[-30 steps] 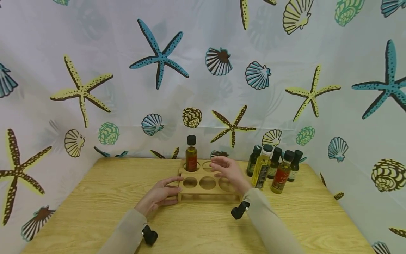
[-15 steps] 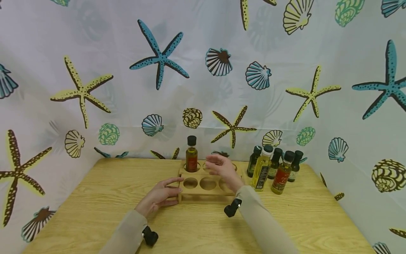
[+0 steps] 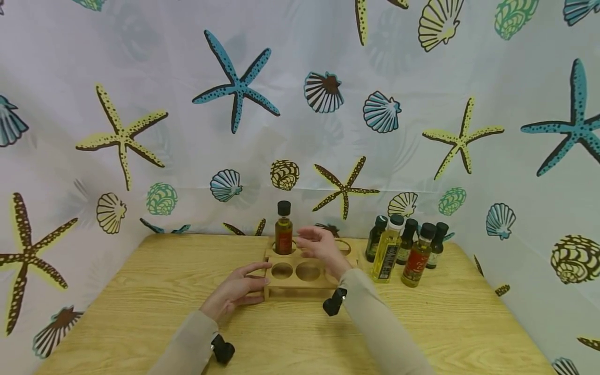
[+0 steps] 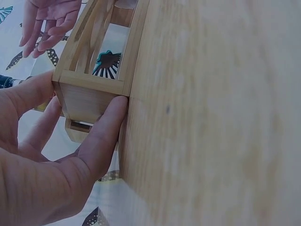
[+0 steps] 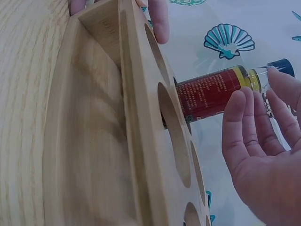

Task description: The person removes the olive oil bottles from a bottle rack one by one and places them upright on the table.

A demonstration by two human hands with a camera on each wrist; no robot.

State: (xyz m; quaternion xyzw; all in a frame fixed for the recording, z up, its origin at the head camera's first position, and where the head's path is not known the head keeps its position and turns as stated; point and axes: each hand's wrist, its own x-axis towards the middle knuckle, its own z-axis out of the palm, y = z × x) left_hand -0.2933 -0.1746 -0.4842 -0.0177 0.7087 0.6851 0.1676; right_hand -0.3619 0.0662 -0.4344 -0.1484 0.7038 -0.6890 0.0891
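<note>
A two-tier wooden rack [image 3: 307, 282] with round holes stands at the middle of the table. One oil bottle [image 3: 283, 235] with a black cap and red label is upright in its back left hole. My left hand [image 3: 237, 289] touches the rack's left end with extended fingers; the left wrist view shows fingertips against the edges of the end panel [image 4: 89, 101]. Just right of the bottle, my right hand [image 3: 323, 251] hovers over the rack, holding nothing. Its slightly bent fingers [image 5: 256, 122] appear near the bottle's neck in the right wrist view; contact cannot be told.
To the right of the rack stand several bottles: a tall yellow oil bottle [image 3: 387, 252], a red-labelled bottle [image 3: 416, 260] and dark ones behind, including a dark bottle [image 3: 437, 245]. A patterned curtain [image 3: 300, 130] hangs behind the wooden table [image 3: 187, 271].
My right hand has moved left across the rack, from its right part to beside the bottle in the back left hole. My left hand and the rack have stayed put.
</note>
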